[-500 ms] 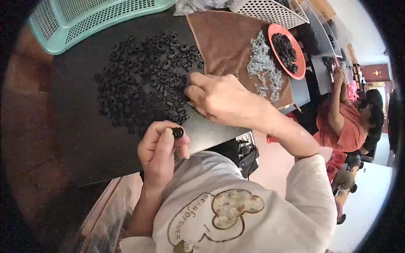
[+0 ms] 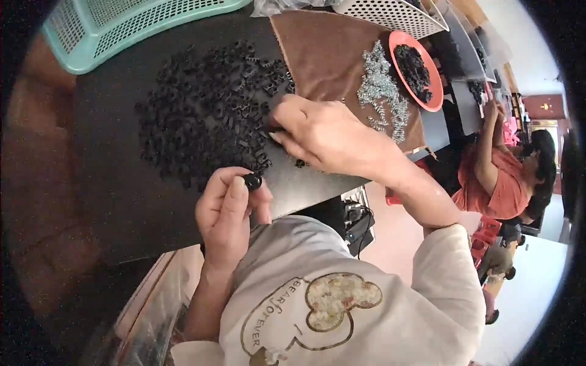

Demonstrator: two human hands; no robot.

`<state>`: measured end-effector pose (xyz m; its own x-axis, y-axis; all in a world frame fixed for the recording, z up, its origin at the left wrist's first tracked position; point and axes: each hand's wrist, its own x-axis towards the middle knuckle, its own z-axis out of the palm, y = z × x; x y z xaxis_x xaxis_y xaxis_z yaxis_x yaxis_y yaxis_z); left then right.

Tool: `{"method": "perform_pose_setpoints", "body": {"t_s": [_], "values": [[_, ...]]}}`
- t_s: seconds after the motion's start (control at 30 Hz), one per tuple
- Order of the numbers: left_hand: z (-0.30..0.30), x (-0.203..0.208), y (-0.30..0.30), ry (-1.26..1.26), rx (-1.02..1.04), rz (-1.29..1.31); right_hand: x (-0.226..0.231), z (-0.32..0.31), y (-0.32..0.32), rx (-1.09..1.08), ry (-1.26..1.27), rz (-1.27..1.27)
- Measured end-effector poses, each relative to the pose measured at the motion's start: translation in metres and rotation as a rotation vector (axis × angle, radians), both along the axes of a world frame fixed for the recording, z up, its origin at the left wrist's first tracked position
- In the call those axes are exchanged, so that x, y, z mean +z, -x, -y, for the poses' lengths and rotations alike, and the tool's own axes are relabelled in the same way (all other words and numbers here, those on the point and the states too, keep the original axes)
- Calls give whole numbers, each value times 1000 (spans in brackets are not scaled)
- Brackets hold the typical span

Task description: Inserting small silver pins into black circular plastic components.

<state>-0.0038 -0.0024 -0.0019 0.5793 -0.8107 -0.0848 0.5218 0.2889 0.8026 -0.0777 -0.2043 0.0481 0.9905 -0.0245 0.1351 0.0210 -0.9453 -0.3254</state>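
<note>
My left hand (image 2: 227, 210) pinches a small black cylindrical part (image 2: 252, 182) between thumb and fingers, its round open end turned outward, just off the near edge of the table. At the right side of a wide pile of small black plastic parts (image 2: 207, 116), my right hand (image 2: 317, 131) is closed, thumb and fingertips pressed together low over the table. Something dark shows at those fingertips, but I cannot make out what it is. One loose black part (image 2: 300, 163) lies beneath this hand.
Silver springs (image 2: 381, 91) are heaped on a brown cloth (image 2: 323, 55) beside an orange-red plate (image 2: 436, 91) of black parts. A green perforated basket (image 2: 140, 36) and a white perforated basket (image 2: 390, 15) stand at the far edge. Another person (image 2: 497, 177) sits at the right.
My right hand stays by the pile with its fingers slightly shifted, and a loose black part now shows under it. My left hand has turned the cylindrical part a little and moved slightly up.
</note>
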Motion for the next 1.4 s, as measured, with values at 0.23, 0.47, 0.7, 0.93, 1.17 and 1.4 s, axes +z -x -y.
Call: {"method": "perform_pose_setpoints", "body": {"t_s": [0.23,0.47,0.7,0.93,1.17,1.4], "values": [[-1,5,-2,-58,-15,-15,0,-2,-2,83,-349,107],[3,16,-3,-28,-13,-35,3,-6,0,-11,-648,-10],[14,4,-1,-1,-5,-136,1,-5,5,75,-729,151],[17,0,-1,6,-3,-117,9,-6,16,-9,-947,-17],[15,-4,0,21,-16,-127,11,-9,17,-25,-1175,-91],[14,-3,0,-5,-64,-82,6,-10,17,-8,-1294,-67]]}}
